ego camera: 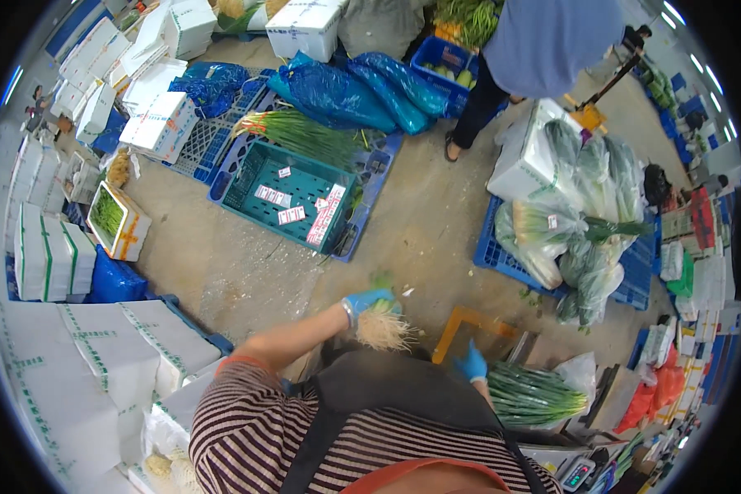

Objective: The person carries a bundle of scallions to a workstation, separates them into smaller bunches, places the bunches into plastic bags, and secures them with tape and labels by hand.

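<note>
In a blue glove, my left hand (369,301) grips a bunch of green onions, its pale stringy roots (386,330) hanging towards me. The leaf end of that bunch is blurred against the floor. My right hand (473,363), gloved in blue too, is low at my right side with fingers apart and nothing seen in it. Just right of it lies a large pile of green onions (534,394), partly on clear plastic. Ahead on the floor, a green plastic crate (238,188) holds several printed labels (273,195); their writing is not readable.
The crate and more green onions (309,133) rest on a blue pallet (373,185). Bagged vegetables (549,234) cover another pallet at right. White foam boxes (92,352) stack up at left. A person (549,43) stands ahead. A digital scale (577,474) sits at lower right.
</note>
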Demonstrator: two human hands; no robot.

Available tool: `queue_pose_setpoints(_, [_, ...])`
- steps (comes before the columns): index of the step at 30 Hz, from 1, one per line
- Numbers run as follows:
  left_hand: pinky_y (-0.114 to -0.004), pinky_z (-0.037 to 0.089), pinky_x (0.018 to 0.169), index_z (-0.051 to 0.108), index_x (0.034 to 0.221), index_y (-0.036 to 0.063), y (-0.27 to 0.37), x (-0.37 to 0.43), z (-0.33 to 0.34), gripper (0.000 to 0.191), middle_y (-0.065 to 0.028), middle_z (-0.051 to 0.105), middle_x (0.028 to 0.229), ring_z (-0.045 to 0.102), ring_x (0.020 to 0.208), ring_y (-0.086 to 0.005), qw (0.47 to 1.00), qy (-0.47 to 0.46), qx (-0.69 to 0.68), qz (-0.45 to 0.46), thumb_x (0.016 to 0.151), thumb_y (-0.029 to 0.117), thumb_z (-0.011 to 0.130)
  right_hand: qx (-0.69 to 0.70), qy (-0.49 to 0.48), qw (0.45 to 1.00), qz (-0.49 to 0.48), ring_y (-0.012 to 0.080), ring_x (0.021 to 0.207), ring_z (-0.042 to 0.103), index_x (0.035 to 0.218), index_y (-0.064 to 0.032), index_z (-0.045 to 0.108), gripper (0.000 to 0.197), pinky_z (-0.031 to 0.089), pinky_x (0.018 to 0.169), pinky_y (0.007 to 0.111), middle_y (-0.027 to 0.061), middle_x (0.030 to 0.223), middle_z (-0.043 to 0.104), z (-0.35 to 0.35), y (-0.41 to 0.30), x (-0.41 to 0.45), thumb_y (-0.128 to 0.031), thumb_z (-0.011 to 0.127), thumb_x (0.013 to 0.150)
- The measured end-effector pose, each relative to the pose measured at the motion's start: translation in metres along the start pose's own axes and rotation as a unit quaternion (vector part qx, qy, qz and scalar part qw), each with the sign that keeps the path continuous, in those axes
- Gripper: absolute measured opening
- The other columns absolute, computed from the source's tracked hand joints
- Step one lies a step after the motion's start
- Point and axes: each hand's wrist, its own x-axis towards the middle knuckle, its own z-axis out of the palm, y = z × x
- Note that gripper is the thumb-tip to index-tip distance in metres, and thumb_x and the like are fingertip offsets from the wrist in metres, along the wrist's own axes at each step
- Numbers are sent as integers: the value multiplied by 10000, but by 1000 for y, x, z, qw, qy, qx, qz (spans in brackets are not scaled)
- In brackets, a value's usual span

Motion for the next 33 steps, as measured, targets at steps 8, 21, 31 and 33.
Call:
queue_pose_setpoints(8, [-345,544,811,593,1076,21,72,23,153,295,-113,669,992,661,807,-193,886,-132,414,-162,904,259,567,12,59,879,-473,371,1231,478,1480,-43,225,1095,352,1054,463,203,1334,501,-220,-230,45,-339,840,623])
queue_pose_setpoints(21, [-341,531,793,524,1268,-20,235,75,199,676,-149,645,1096,653,949,-272,935,-177,281,-127,954,566,406,715,-293,616,-154,244,851,664,1256,32,520,546,529,815,370,161,1003,668,-262,-200,84,-320,615,849])
queue_pose_setpoints(31, [-327,498,868,555,1236,85,145,148,274,376,-73,632,1122,618,995,-178,879,-223,384,-172,921,284,604,907,-17,418,-56,281,895,659,1274,-7,508,534,529,832,414,191,1132,634,-201,-195,9,-389,510,900])
queue_pose_setpoints(33, [-360,511,863,535,1235,51,107,160,285,402,-93,616,1144,613,1022,-200,852,-180,467,-153,927,303,594,907,-6,420,12,227,873,652,1285,-30,512,518,520,817,358,151,1107,649,-186,-181,-7,-372,548,898])
